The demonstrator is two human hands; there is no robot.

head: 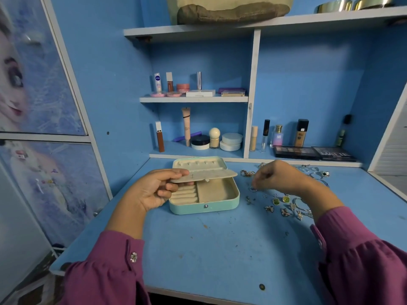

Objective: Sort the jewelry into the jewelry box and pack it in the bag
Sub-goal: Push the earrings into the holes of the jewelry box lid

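Note:
A mint jewelry box (pixel 220 205) lies open on the blue desk, its lid leaning back. My left hand (pixel 154 190) grips the cream inner flap (pixel 211 175) of the box by its left end and holds it raised over the tray with ring rolls (pixel 184 194). My right hand (pixel 279 177) hovers right of the box with curled fingers, pinching a small earring (pixel 253 189). Loose jewelry (pixel 284 205) lies scattered below and behind that hand: green stone earrings, bow-shaped pieces, rings and bangles (pixel 317 172).
Cosmetics stand on the shelves behind the desk, with two dark makeup palettes (pixel 315 153) at the back right. A brownish bag (pixel 231 12) sits on the top shelf. A printed cupboard door (pixel 39 106) is on the left. The desk's front edge (pixel 198 298) is near me.

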